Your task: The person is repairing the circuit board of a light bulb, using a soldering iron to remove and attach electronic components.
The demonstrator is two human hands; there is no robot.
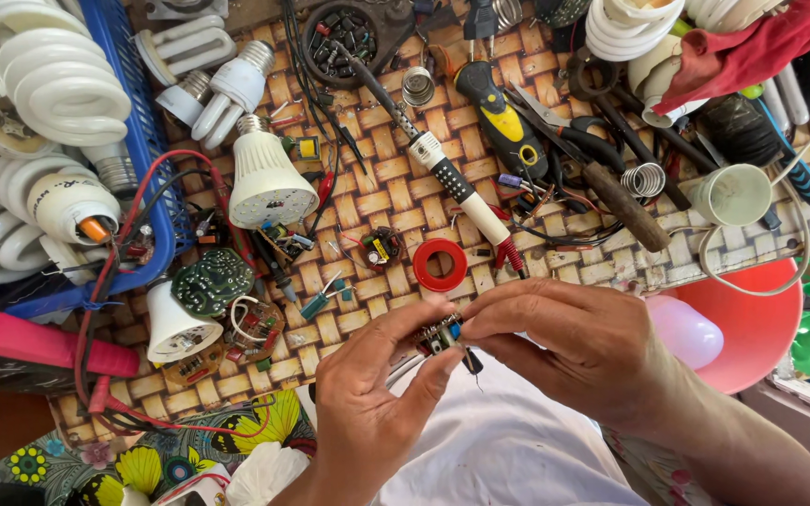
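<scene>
1. Left hand (pixel 377 394) and right hand (pixel 564 342) both pinch a small circuit board (pixel 441 335), just below the red tape roll (pixel 440 264)
2. Fingertip grip only: a slip could drop it
3. Soldering iron (pixel 442 169) lies just above the roll, so reaching risks a burn

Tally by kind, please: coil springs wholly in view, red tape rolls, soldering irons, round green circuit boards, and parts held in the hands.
Coil springs: 2
Red tape roll: 1
Soldering iron: 1
Round green circuit board: 1
Small electronic part, pinched between left hand and right hand: 1
Total: 6
</scene>
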